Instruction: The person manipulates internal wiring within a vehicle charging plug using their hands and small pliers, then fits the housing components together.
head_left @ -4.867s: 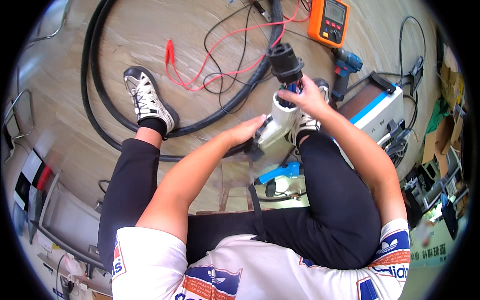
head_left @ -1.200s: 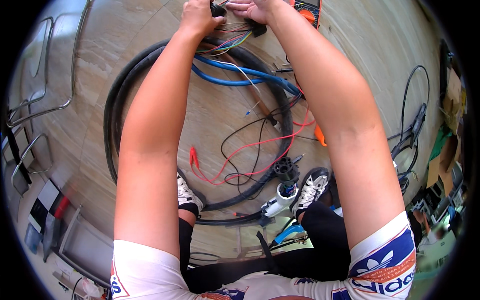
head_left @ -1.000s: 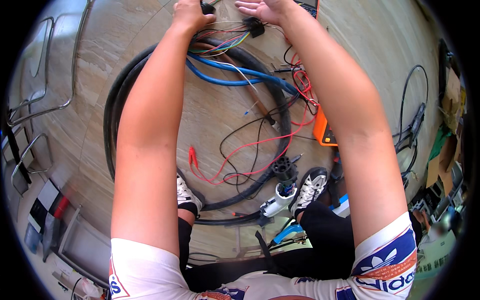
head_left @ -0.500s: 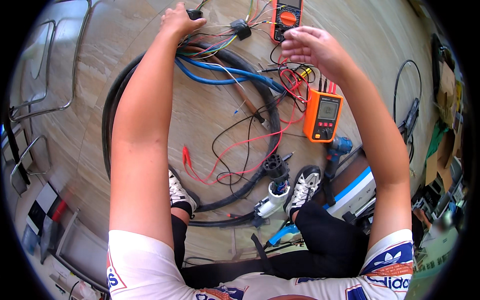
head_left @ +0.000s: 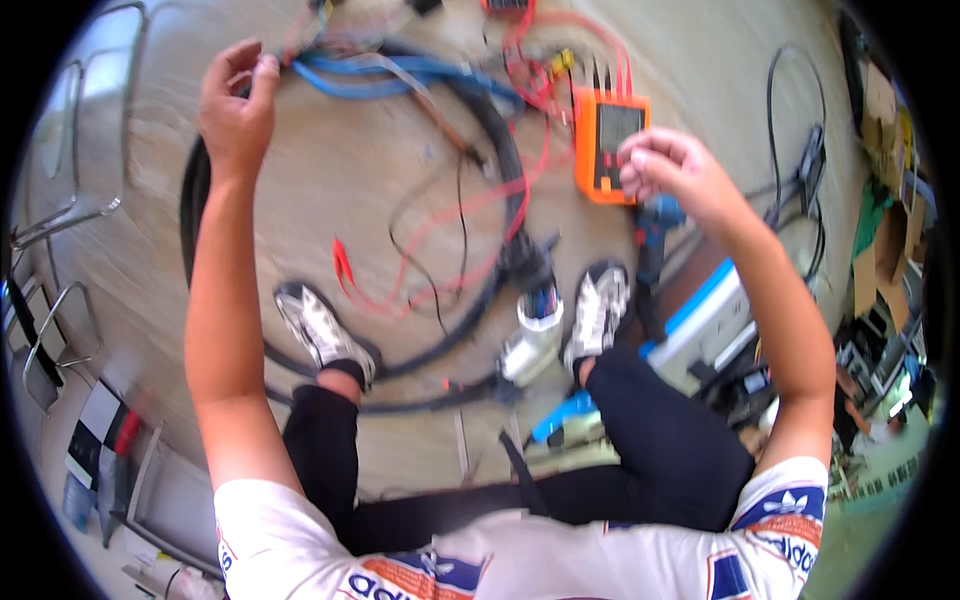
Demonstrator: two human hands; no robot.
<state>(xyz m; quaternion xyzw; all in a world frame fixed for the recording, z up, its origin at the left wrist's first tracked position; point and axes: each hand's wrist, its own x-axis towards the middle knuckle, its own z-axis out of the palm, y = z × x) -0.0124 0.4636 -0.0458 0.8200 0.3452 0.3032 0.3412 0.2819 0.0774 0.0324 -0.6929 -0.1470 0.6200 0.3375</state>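
My left hand is raised over the floor beside a coiled thick black cable, its fingers loosely bent and apart, with nothing visible in them. Thin coloured wires and blue cables fan out near its fingertips. My right hand hovers by the lower right corner of an orange handheld meter, partly covering it. Its fingers are half curled, slightly blurred, and no held thing shows. Red and black test leads run from the meter, and a red crocodile clip lies inside the coil.
A white and black charging connector lies between my shoes. Right of it are a blue power drill and a white and blue case. Metal chair frames stand at the left, cardboard at the far right. Another meter is cut off at the top.
My left hand has left the black part among the wires and come back toward me and left. My right hand has moved nearer, down beside the orange meter. The view has shifted.
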